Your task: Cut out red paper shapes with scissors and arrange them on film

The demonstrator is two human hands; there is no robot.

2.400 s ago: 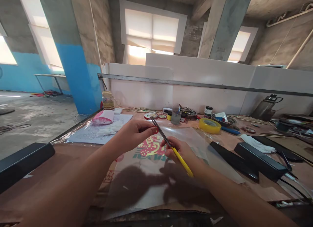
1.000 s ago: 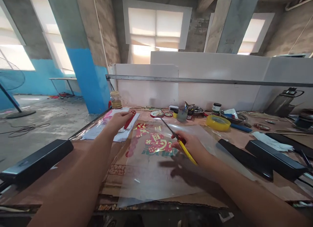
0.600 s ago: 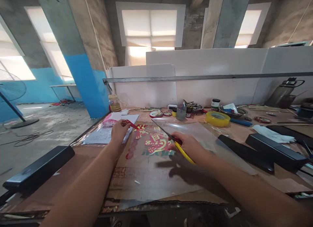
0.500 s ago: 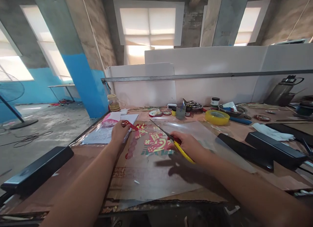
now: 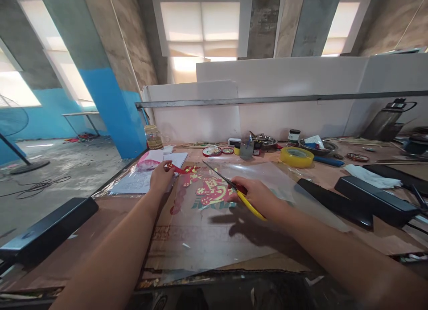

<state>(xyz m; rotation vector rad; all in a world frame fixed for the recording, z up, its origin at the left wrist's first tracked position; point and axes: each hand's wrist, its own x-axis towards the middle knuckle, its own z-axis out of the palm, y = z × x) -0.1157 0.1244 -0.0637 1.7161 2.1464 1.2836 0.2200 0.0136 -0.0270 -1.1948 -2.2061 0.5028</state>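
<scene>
Around the clear sheet (image 5: 214, 243) on the table (image 5: 76, 256), we see the right hand (image 5: 254, 194) and the left hand (image 5: 161, 177), well apart. The right hand is wrapped round the handle of the scissors (image 5: 241, 197), held above the sheet; its fingers hide much of the grip, and we can't tell whether the blades are parted. The left hand pinches a red strip (image 5: 179, 169) by the sheet's far left corner; its fingertips cover one end, and we can't make out whether the other touches the red-and-yellow cutouts (image 5: 214, 192). Green print (image 5: 197, 205) shows at the sheet, partly blocked by the cutouts.

Scissors point away from us and leftward, tip toward the sheet's far edge, handle nearer us; long axis slants across the sheet. Strip runs mostly sideways, free end to the right.

Left of the sheet, papers (image 5: 133, 183) lie just beside the left hand; nearer us, a black box (image 5: 50, 225) is cut off. Beyond the sheet: glass jar (image 5: 153, 138) at far left, red-rimmed lid (image 5: 211, 152) with tiny bits we can't identify, yellow tape roll (image 5: 297, 162) toward the right. Right of the sheet, a long black thing (image 5: 334, 203) lies along its edge, touching or not we can't tell, black block (image 5: 374, 198) past it.
</scene>
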